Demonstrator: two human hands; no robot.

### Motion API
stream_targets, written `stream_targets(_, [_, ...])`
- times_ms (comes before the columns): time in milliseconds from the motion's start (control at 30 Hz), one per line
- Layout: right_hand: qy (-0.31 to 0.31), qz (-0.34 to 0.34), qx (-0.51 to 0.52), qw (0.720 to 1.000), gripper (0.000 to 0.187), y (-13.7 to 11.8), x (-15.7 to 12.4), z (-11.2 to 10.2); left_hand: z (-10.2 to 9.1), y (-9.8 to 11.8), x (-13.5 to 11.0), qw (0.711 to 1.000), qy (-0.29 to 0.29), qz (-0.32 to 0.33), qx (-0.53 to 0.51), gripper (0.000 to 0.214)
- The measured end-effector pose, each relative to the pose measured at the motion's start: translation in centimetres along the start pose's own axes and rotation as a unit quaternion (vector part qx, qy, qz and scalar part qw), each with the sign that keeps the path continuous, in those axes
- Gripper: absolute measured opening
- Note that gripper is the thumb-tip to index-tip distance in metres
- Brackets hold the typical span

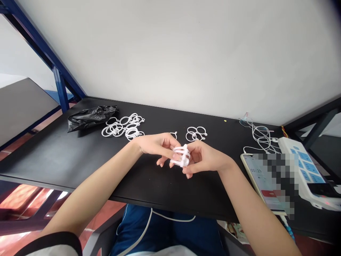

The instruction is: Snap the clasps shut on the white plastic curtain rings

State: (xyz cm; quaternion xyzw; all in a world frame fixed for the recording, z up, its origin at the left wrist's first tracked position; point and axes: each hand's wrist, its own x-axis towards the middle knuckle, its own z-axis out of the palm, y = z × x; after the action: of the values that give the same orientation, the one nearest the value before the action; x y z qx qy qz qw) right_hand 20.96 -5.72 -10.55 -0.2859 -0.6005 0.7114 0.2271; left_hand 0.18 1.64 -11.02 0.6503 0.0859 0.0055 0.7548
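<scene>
Over the middle of the black desk, my left hand (165,146) and my right hand (201,158) hold a small bundle of white plastic rings (182,155) between them. The fingers of both hands are closed around it, the left thumb pressing on its front. How the rings join is too small to make out. Just behind my hands lies a group of loose white rings (196,133), each with a small eyelet. Part of another white ring (173,134) shows behind my left hand. To the left is a bigger pile of such rings (124,127).
A crumpled black plastic bag (92,117) lies at the back left of the desk (80,156). On the right are a phone (259,177), a white power strip (306,167), tangled white earphones (262,138) and glasses (246,122). A white wall rises behind the desk.
</scene>
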Motion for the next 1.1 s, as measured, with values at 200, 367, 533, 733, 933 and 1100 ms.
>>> stream_targets(200, [0.006, -0.072, -0.001, 0.997, 0.038, 0.5, 0.9, 1.1, -0.4, -0.3, 0.0, 0.998, -0.035, 0.045, -0.017, 0.019])
stream_targets(367, [0.071, -0.140, 0.068, 0.985, 0.083, 1.5, 2.4, 2.4, -0.5, -0.3, -0.1, 0.997, -0.048, 0.066, 0.006, 0.016])
stream_targets(533, [0.123, -0.140, 0.140, 0.972, 0.073, 1.4, 2.7, 3.5, -0.5, -0.8, -0.1, 0.993, -0.063, 0.094, -0.034, 0.012])
stream_targets(733, [0.167, -0.111, 0.199, 0.959, 0.071, 1.5, 2.9, 2.6, -0.5, -0.8, 0.2, 0.994, 0.002, 0.101, -0.042, 0.022])
stream_targets(933, [0.396, -0.108, 0.218, 0.885, 0.043, 2.0, 3.2, -0.3, -1.3, 0.9, -1.2, 0.981, 0.170, 0.056, 0.079, 0.028])
stream_targets(1100, [0.453, -0.141, 0.203, 0.856, 0.045, 2.1, 2.5, -1.5, -4.0, 0.9, -4.8, 0.811, 0.390, -0.116, 0.420, 0.036])
